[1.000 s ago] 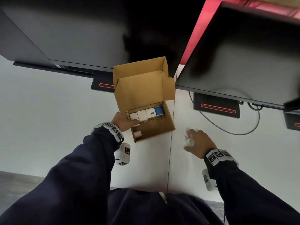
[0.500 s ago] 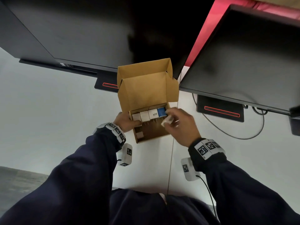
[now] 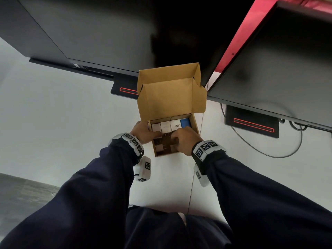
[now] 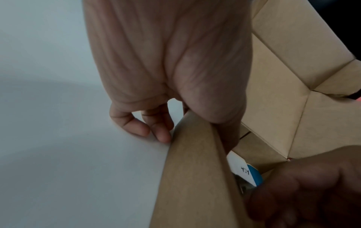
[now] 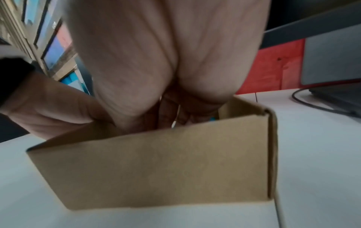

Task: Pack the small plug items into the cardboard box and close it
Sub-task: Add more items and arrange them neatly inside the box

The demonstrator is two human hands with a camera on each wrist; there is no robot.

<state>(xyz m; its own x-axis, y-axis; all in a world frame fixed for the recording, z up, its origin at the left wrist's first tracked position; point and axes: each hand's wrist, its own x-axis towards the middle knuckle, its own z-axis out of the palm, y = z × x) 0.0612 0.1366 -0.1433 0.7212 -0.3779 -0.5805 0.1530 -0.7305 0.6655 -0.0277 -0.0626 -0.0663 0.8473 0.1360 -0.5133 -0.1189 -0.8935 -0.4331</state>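
The brown cardboard box (image 3: 170, 95) stands open on the white table, its lid upright at the back. Along its far wall sit white plugs (image 3: 165, 126) and a blue plug (image 3: 185, 122); another white plug (image 3: 159, 147) lies at the front left. My left hand (image 3: 143, 132) grips the box's left wall (image 4: 195, 169), thumb inside and fingers (image 4: 162, 132) outside on the table. My right hand (image 3: 183, 139) reaches down into the right half of the box, fingers curled round a white plug (image 3: 173, 148) that is mostly hidden. In the right wrist view the front wall (image 5: 156, 166) hides the fingertips.
Two dark monitors hang over the back of the table, on stand bases with red lines (image 3: 128, 90) (image 3: 253, 124). A grey cable (image 3: 260, 151) loops right of the box. A seam (image 3: 195, 177) runs down the table (image 3: 62, 132).
My right hand picked a white plug off the table to the right, carried it left over the box and has lowered it inside. The left hand stayed on the box wall.
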